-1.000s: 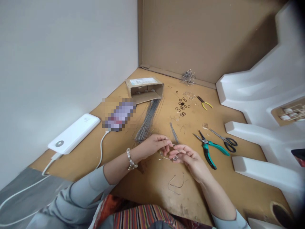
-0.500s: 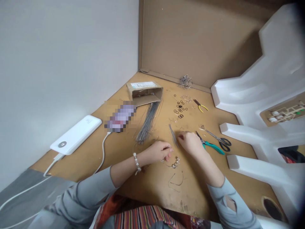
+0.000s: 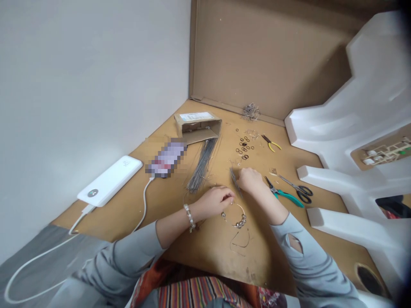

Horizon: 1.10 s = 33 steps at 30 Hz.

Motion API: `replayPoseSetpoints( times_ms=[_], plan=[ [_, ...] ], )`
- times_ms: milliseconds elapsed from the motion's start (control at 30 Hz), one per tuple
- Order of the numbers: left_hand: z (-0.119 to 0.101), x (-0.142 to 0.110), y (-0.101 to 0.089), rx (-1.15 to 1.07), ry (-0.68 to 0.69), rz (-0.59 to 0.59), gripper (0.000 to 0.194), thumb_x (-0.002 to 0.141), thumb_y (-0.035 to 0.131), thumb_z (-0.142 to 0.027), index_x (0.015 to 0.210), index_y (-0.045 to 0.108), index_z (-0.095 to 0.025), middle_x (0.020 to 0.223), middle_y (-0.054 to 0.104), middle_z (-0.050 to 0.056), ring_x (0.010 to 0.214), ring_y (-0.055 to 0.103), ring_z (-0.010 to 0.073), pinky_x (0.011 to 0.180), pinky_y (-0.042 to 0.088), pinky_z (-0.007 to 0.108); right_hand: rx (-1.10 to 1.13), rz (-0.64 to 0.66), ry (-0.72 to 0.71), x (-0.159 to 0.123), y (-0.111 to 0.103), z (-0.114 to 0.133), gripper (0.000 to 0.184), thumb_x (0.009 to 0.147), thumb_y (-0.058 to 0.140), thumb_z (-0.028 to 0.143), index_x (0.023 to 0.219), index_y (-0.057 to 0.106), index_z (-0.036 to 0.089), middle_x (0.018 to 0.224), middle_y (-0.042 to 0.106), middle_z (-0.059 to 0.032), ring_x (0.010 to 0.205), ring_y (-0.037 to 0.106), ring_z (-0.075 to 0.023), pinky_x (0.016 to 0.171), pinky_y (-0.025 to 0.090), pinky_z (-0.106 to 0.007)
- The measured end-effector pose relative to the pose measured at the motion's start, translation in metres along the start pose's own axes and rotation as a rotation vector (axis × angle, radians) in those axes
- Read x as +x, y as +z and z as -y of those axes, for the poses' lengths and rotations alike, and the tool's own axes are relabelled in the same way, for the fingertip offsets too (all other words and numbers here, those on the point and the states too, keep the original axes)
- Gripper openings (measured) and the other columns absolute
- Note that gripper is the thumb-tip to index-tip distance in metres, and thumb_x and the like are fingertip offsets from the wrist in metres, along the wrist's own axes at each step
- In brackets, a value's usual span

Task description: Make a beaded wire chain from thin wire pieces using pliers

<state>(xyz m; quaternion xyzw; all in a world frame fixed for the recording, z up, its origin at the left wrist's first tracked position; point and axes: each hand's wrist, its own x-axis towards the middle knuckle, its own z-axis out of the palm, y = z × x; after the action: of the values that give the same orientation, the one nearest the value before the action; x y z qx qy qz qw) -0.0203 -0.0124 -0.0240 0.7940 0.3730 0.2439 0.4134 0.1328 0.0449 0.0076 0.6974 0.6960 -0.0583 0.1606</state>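
Note:
My left hand (image 3: pixel 216 201), wearing a beaded bracelet (image 3: pixel 189 217), pinches the upper end of a thin wire loop strung with clear beads (image 3: pixel 240 222). The loop hangs below the fingertips, most of its beads gathered at the bottom right. My right hand (image 3: pixel 250 179) is curled closed at the right side of a small bundle of grey wires (image 3: pixel 234 177) on the table. Its fingertips are turned away, so what they hold, if anything, is hidden. Nearer to me lie a few loose bent wires (image 3: pixel 240 244).
A cardboard box (image 3: pixel 201 136) lies open beside a large wire bundle (image 3: pixel 202 167). Black rings (image 3: pixel 244 145), yellow-handled pliers (image 3: pixel 271 143), teal-handled pliers (image 3: pixel 285 196) and scissors (image 3: pixel 303 192) are at right. A phone (image 3: pixel 167 158) and white power bank (image 3: pixel 111 180) are at left; white foam (image 3: pixel 340 179) borders the right.
The beaded loop now hangs rounder and more in view below my left fingers. My right hand has shifted slightly up and left, closer against the small wire bundle. The view has shifted a little.

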Motion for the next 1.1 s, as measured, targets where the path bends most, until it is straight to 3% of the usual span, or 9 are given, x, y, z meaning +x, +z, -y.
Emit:
replayPoseSetpoints(
  times_ms=[167, 367, 567, 900, 1100],
  plan=[
    [0.0, 0.0, -0.001, 0.054, -0.005, -0.011, 0.02, 0.083, 0.047, -0.023, 0.087, 0.065, -0.016, 0.082, 0.064, 0.003, 0.072, 0.055, 0.0134, 0.066, 0.041, 0.022, 0.005, 0.026, 0.008, 0.003, -0.002, -0.003, 0.035, 0.075, 0.052, 0.025, 0.104, 0.066, 0.012, 0.099, 0.068, -0.0189, 0.095, 0.064, -0.0281, 0.077, 0.048, -0.034],
    [0.002, 0.0, 0.0, 0.084, 0.023, -0.028, 0.02, 0.084, 0.046, -0.022, 0.088, 0.066, -0.016, 0.083, 0.064, 0.003, 0.075, 0.056, 0.0134, 0.07, 0.042, 0.023, -0.009, 0.04, 0.003, 0.001, -0.004, -0.001, 0.036, 0.072, 0.054, 0.019, 0.105, 0.066, 0.009, 0.101, 0.066, -0.0221, 0.1, 0.062, -0.0305, 0.079, 0.047, -0.037],
    [0.002, 0.0, -0.002, 0.064, 0.024, -0.023, 0.021, 0.084, 0.046, -0.021, 0.089, 0.066, -0.017, 0.085, 0.065, 0.003, 0.076, 0.056, 0.0136, 0.069, 0.042, 0.023, 0.017, 0.045, 0.004, 0.0, -0.009, -0.011, 0.032, 0.07, 0.055, 0.018, 0.099, 0.068, 0.014, 0.097, 0.068, -0.0178, 0.094, 0.064, -0.0282, 0.076, 0.047, -0.034],
    [0.002, 0.001, -0.002, 0.084, 0.025, -0.03, 0.02, 0.083, 0.046, -0.021, 0.088, 0.065, -0.017, 0.083, 0.064, 0.003, 0.075, 0.056, 0.0137, 0.069, 0.042, 0.023, 0.111, -0.024, -0.071, -0.001, -0.006, -0.029, 0.031, 0.071, 0.05, 0.015, 0.093, 0.069, 0.025, 0.095, 0.07, -0.0066, 0.086, 0.063, -0.0198, 0.068, 0.042, -0.026],
    [0.001, 0.0, -0.002, 0.095, 0.028, -0.014, 0.019, 0.084, 0.046, -0.021, 0.088, 0.064, -0.017, 0.084, 0.064, 0.003, 0.076, 0.057, 0.0133, 0.069, 0.043, 0.023, 0.077, -0.099, -0.05, -0.007, -0.015, -0.042, 0.026, 0.073, 0.049, 0.02, 0.085, 0.072, 0.024, 0.09, 0.071, -0.0095, 0.086, 0.063, -0.0256, 0.068, 0.041, -0.031]
  ],
)
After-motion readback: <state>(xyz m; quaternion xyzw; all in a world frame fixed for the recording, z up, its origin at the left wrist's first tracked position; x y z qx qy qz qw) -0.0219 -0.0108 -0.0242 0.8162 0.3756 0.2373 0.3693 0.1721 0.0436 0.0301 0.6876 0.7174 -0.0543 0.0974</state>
